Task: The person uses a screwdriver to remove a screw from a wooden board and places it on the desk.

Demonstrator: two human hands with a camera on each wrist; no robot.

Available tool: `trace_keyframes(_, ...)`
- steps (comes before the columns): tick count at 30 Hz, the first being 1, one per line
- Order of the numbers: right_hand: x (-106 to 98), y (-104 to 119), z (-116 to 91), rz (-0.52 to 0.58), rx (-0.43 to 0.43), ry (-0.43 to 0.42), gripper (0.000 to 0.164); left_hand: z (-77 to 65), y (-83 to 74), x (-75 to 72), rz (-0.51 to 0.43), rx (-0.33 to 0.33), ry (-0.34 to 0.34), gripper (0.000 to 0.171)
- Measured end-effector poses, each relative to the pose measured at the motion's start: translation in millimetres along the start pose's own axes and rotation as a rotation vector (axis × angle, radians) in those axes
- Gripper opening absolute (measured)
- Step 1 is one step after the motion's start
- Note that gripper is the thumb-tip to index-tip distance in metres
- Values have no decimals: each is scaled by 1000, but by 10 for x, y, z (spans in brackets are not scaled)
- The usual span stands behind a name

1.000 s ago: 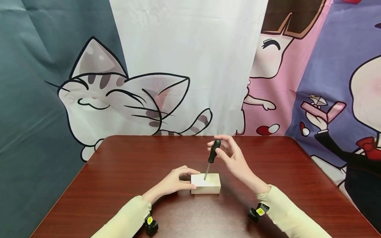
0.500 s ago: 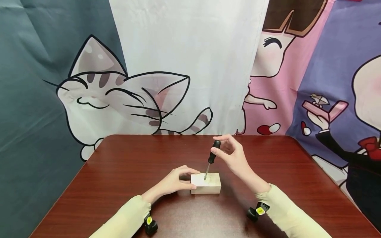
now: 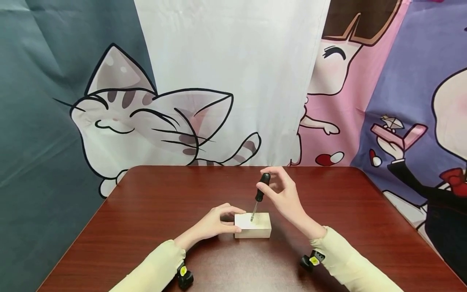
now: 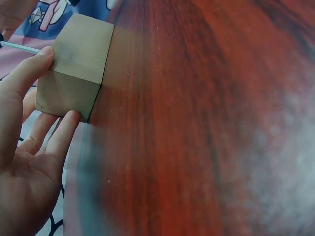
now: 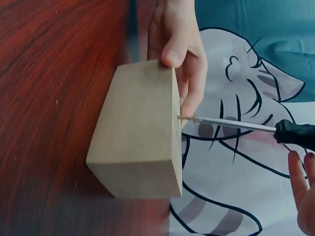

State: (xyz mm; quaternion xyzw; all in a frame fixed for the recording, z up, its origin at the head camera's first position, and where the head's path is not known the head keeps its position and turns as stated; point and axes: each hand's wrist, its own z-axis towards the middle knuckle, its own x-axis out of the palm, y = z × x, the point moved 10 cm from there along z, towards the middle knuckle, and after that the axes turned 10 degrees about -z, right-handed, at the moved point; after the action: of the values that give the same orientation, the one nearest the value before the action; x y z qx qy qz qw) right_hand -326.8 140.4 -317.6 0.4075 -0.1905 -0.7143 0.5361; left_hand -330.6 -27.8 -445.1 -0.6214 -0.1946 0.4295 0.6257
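Note:
A pale wooden block [image 3: 257, 227] lies on the dark red table. My left hand [image 3: 211, 223] grips its left end, thumb at the near side and fingers along the far side. In the right wrist view a screw [image 5: 187, 117] stands partly sunk in the block's top face. The tip of a screwdriver [image 5: 236, 123] meets the screw's head. My right hand [image 3: 284, 194] pinches the black handle [image 3: 262, 188] of the screwdriver, which leans slightly to the right as it rises.
The table [image 3: 164, 194] has a wood grain finish and rounded far corners. Behind it hangs a cloth backdrop [image 3: 230, 81] with cartoon figures. Each wrist carries a small black camera, the left one [image 3: 185, 278] and the right one [image 3: 308, 263].
My right thumb has slid leftward across the screwdriver's handle, and the right wrist has shifted slightly left. My left hand and the block have stayed in place.

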Motion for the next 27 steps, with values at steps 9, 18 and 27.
trace_keyframes(9,7,-27,34,40,80,-3,40,4,-10,-12,-9,9,13,50)
trace_keyframes(18,25,40,2,120,-39,42,41,1,-6,-25,4,2,9,49)
trace_keyframes(27,-34,14,-39,-37,5,-101,39,-3,1,-5,10,5,14,49)
